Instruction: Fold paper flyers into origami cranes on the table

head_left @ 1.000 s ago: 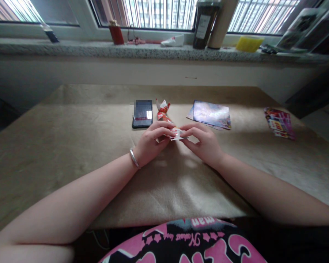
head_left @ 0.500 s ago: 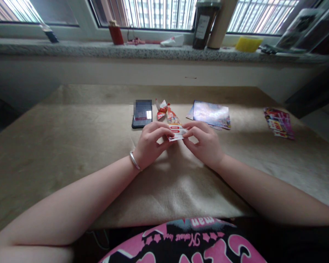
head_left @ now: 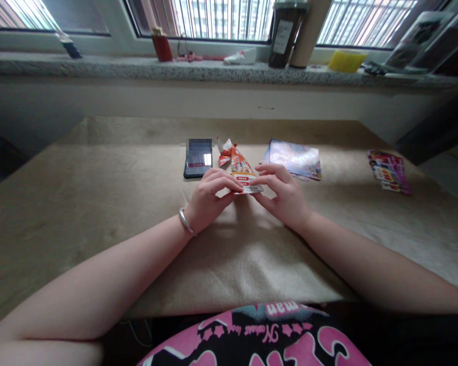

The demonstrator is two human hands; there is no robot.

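Between my hands is a red, orange and white printed packet [head_left: 241, 165], its white, lettered end toward me. My left hand [head_left: 212, 193] pinches the near left corner between thumb and fingers. At the near right side, my right hand [head_left: 281, 193] has its index finger on top of the packet and its thumb by the lower edge; other fingers are spread a little. Just beyond the packet lie crumpled red and white wrapper scraps [head_left: 225, 158]. A dark phone [head_left: 198, 160] rests to the left, and a small pile of shiny picture cards [head_left: 294, 157] to the right.
Farther right on the table [head_left: 99, 213] lies a fanned stack of pink and purple packets or cards [head_left: 389, 172]. Along the granite windowsill [head_left: 213, 73] stand a red container [head_left: 161, 47], a dark jar [head_left: 286, 38] and a yellow block [head_left: 346, 61].
The packet's near end has flattened and spread wider, with more of its printed front showing. My right fingers have loosened and separated slightly. My left hand stays nearly in place.
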